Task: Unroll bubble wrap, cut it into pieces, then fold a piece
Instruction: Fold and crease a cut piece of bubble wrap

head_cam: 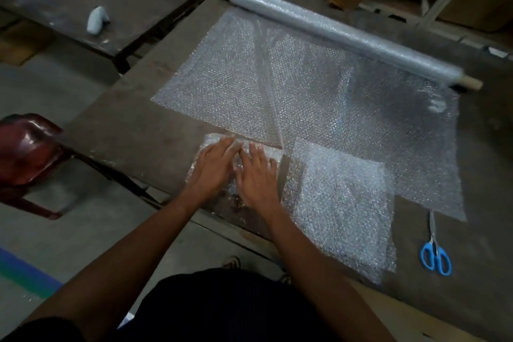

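1. Hands are laid flat and side by side at the lower centre of the frame: the left hand (213, 164) and the right hand (256, 175), fingers straight and spread, nothing gripped, both pressed down on a small folded piece (219, 194) of bubble wrap.
2. Palms are judged to be set this way so that the fold is flattened and the springy layers are kept from opening again; the fold step appears to be in hand or nearly done.
3. The folded piece is seen at the near edge of the table (138, 125). It looks thick, crinkled and glossy, with dark table showing through it faintly.
4. Just to the right of the hands, a second cut piece (344, 208) is laid flat, whitish and hazy, its near corner hanging over the table edge.
5. Further right, near the lower right of the frame, blue-handled scissors (435, 247) are set down closed, blades pointing away, presumably kept within reach for more cuts.
6. Above the hands, the unrolled sheet (249, 80) is spread across the middle of the frame, with a lengthwise crease or overlap down it.
7. At the upper right, the roll (341, 33) is left on its cardboard core, with the sheet reaching up to it.
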